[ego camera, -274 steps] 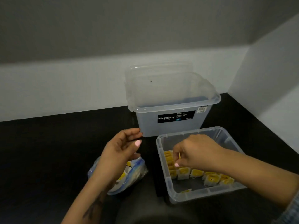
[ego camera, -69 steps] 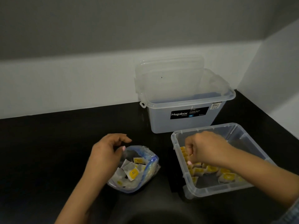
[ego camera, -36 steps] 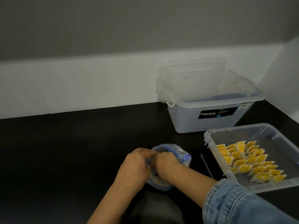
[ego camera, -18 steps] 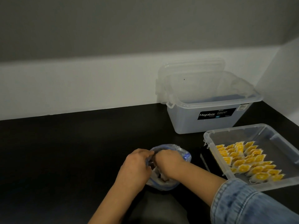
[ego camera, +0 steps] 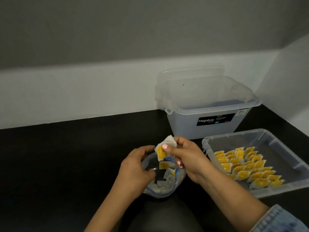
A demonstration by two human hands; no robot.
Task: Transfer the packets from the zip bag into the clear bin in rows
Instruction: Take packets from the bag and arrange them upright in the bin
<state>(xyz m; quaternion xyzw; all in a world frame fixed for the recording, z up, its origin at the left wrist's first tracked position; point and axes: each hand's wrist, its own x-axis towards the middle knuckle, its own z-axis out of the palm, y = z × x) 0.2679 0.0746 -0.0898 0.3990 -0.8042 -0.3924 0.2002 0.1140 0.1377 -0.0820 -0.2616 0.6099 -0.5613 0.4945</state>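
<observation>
Right hand [ego camera: 187, 162] pinches small bunch of packets [ego camera: 163, 150], thumb on top, just above zip bag [ego camera: 160, 180] mouth. Left hand [ego camera: 136, 169] grips bag rim at 9 o'clock side, fingers curled. More packets inside bag, count unclear in dim light. Clear bin [ego camera: 284, 149] at 3 o'clock of bag holds yellow packets in rows [ego camera: 245, 166]. Labelled tub [ego camera: 207, 114] at 12 o'clock of bin.

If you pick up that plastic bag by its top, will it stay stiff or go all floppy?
Probably floppy: the zip bag looks thin and crumpled, slumped on the table. Likely light too, with few packets left inside. The left hand holds its rim, perhaps to keep it open.
</observation>
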